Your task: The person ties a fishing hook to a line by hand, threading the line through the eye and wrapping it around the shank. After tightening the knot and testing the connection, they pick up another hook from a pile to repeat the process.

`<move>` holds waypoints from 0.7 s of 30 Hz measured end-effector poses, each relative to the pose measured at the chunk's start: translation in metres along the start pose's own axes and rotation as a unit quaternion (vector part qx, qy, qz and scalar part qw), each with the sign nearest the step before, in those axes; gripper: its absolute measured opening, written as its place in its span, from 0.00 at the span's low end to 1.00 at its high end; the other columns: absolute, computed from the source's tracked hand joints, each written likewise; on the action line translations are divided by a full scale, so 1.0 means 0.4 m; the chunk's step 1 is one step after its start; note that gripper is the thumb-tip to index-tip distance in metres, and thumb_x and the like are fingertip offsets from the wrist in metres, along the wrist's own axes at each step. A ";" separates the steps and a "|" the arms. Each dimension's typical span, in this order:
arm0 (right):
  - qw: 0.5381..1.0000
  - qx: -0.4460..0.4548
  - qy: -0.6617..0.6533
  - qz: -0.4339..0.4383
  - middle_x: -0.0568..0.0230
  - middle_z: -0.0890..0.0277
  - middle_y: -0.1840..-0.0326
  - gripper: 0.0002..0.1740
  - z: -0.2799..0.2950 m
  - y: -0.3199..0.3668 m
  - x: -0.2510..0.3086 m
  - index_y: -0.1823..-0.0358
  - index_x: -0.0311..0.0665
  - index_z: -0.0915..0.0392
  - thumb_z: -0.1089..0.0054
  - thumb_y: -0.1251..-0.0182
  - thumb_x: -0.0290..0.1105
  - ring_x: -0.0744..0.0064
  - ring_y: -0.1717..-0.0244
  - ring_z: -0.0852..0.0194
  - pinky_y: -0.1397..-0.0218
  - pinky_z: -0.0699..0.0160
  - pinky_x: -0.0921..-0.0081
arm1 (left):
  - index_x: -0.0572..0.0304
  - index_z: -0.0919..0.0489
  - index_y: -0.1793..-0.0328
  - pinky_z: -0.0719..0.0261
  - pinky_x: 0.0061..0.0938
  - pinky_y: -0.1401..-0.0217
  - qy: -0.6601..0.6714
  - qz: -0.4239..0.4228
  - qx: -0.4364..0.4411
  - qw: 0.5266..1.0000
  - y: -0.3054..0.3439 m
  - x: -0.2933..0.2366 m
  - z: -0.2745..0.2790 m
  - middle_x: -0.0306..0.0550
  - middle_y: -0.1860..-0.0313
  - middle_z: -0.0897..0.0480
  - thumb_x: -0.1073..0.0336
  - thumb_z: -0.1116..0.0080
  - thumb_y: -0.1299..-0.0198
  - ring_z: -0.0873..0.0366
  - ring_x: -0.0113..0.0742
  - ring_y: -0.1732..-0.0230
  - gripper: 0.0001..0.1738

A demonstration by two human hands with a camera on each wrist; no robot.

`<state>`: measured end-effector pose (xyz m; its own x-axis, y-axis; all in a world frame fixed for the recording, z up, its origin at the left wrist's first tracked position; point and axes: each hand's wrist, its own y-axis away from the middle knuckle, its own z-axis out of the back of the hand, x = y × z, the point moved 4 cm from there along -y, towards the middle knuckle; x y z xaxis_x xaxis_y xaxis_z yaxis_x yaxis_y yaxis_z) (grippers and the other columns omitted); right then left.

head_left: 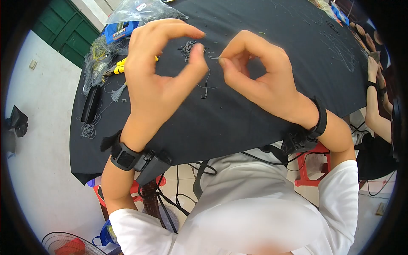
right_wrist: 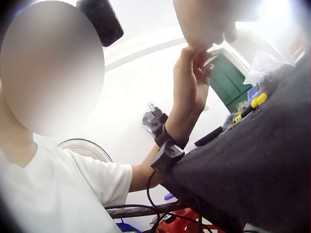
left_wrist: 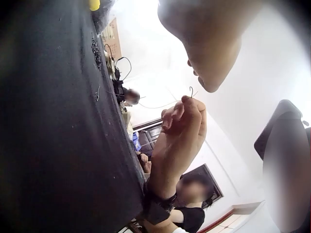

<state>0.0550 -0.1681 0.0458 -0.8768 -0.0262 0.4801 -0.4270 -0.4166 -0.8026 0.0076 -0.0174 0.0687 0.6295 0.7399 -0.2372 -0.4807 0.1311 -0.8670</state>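
My right hand (head_left: 267, 74) pinches a small fishhook (head_left: 213, 55) between thumb and index fingertip, above the black cloth. In the left wrist view the bent fishhook (left_wrist: 191, 91) stands up from the right hand's fingertips, with a thin line trailing from there. Facing it, my left hand (head_left: 151, 70) is raised with thumb and index finger curved apart and nothing between them. A tangled pile of dark hooks (head_left: 187, 49) lies on the cloth behind the left fingertips. Another fishhook (head_left: 204, 96) on a thin line lies on the cloth between the hands.
Yellow-handled pliers (head_left: 120, 67), a black case (head_left: 90, 105) and tangled line (head_left: 88, 131) lie at left on the black-covered table (head_left: 191, 123). Clear plastic bags (head_left: 142, 12) sit at the back. At right, another person's arm (head_left: 374, 100) reaches over the table.
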 end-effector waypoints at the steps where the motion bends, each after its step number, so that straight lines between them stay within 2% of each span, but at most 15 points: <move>1: 1.000 -0.004 0.004 0.009 0.70 0.37 0.88 0.06 0.002 -0.001 0.002 0.77 0.38 0.30 0.40 0.51 0.25 0.80 0.87 0.38 0.83 0.41 0.83 | 0.55 0.22 0.72 0.36 0.22 0.65 0.023 0.051 -0.018 0.998 0.003 0.013 0.003 0.34 0.64 0.22 0.73 0.38 0.59 0.30 0.29 0.62 0.07; 4: 1.000 -0.013 0.014 0.012 0.70 0.37 0.87 0.06 0.007 -0.001 0.006 0.76 0.38 0.30 0.40 0.51 0.25 0.80 0.87 0.38 0.83 0.41 0.83 | 0.55 0.20 0.71 0.38 0.21 0.65 0.140 0.139 0.037 0.980 0.015 0.025 -0.017 0.37 0.63 0.21 0.68 0.36 0.56 0.29 0.26 0.62 0.05; 6: 1.000 -0.016 0.018 0.011 0.70 0.37 0.87 0.06 0.010 -0.001 0.006 0.76 0.38 0.30 0.40 0.51 0.25 0.80 0.87 0.38 0.83 0.41 0.83 | 0.55 0.18 0.69 0.39 0.21 0.65 0.202 0.180 0.071 0.960 0.025 0.031 -0.030 0.39 0.62 0.21 0.64 0.34 0.54 0.28 0.25 0.61 0.07; 9: 0.999 -0.016 0.024 0.014 0.70 0.36 0.87 0.06 0.011 -0.001 0.006 0.76 0.38 0.29 0.40 0.51 0.25 0.80 0.87 0.38 0.83 0.41 0.83 | 0.55 0.17 0.68 0.39 0.19 0.66 0.169 0.133 0.080 0.973 0.022 0.020 -0.034 0.40 0.61 0.21 0.63 0.34 0.53 0.28 0.24 0.62 0.07; 12: 0.999 -0.010 0.041 0.015 0.70 0.36 0.86 0.05 0.010 0.000 0.004 0.75 0.38 0.29 0.40 0.51 0.25 0.79 0.87 0.37 0.83 0.41 0.83 | 0.65 0.20 0.64 0.34 0.14 0.60 0.171 0.188 0.134 0.958 0.029 0.025 -0.031 0.42 0.50 0.25 0.72 0.41 0.45 0.29 0.19 0.62 0.04; 14: 0.999 -0.003 0.049 0.020 0.69 0.35 0.86 0.05 0.008 0.001 0.003 0.75 0.38 0.29 0.41 0.51 0.25 0.78 0.87 0.37 0.83 0.40 0.82 | 0.65 0.21 0.64 0.33 0.14 0.59 0.196 0.209 0.133 0.949 0.035 0.032 -0.035 0.41 0.50 0.25 0.72 0.42 0.44 0.29 0.19 0.62 0.04; 18: 1.000 0.002 0.012 -0.026 0.68 0.33 0.85 0.05 0.004 0.001 0.000 0.74 0.37 0.29 0.41 0.50 0.25 0.77 0.86 0.35 0.82 0.38 0.81 | 0.64 0.21 0.64 0.33 0.14 0.58 0.238 0.231 0.124 0.935 0.038 0.035 -0.039 0.40 0.50 0.25 0.72 0.42 0.44 0.28 0.20 0.63 0.03; 21: 1.000 0.005 0.012 -0.021 0.68 0.32 0.85 0.05 0.003 0.003 -0.003 0.74 0.37 0.29 0.42 0.50 0.25 0.77 0.86 0.34 0.81 0.37 0.81 | 0.57 0.17 0.68 0.40 0.16 0.65 0.289 0.244 0.073 0.923 0.043 0.046 -0.050 0.40 0.55 0.22 0.66 0.35 0.53 0.30 0.19 0.62 0.06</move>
<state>0.0559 -0.1697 0.0448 -0.8628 0.0136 0.5054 -0.4624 -0.4256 -0.7779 0.0233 -0.0146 0.0408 0.5158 0.2651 -0.8147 -0.8440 -0.0063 -0.5364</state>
